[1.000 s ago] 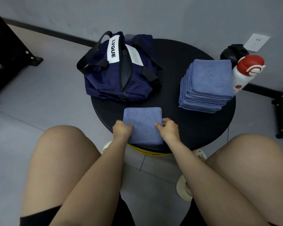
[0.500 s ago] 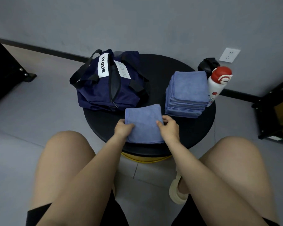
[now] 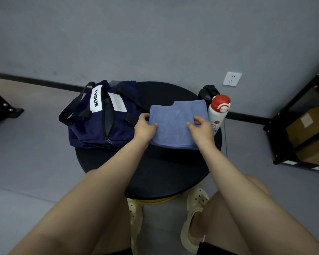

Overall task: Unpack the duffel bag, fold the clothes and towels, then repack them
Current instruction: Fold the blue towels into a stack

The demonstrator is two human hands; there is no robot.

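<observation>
A folded blue towel point(image 3: 173, 124) is held above the round black table point(image 3: 155, 173), over the stack of folded blue towels point(image 3: 191, 104), of which only the far edge shows. My left hand point(image 3: 145, 127) grips the towel's left edge and my right hand point(image 3: 201, 128) grips its right edge, thumbs on top. The navy duffel bag point(image 3: 98, 116) lies at the table's left with its zipper open and black straps loose.
A white bottle with a red cap point(image 3: 218, 112) stands right beside the stack, with a black object point(image 3: 208, 91) behind it. A black shelf with cardboard boxes point(image 3: 306, 129) is at the right. My knees and shoes are below the table.
Both hands lifted the folded towel from the table's near edge and carried it away and to the right, over the stack. The camera tilted up.
</observation>
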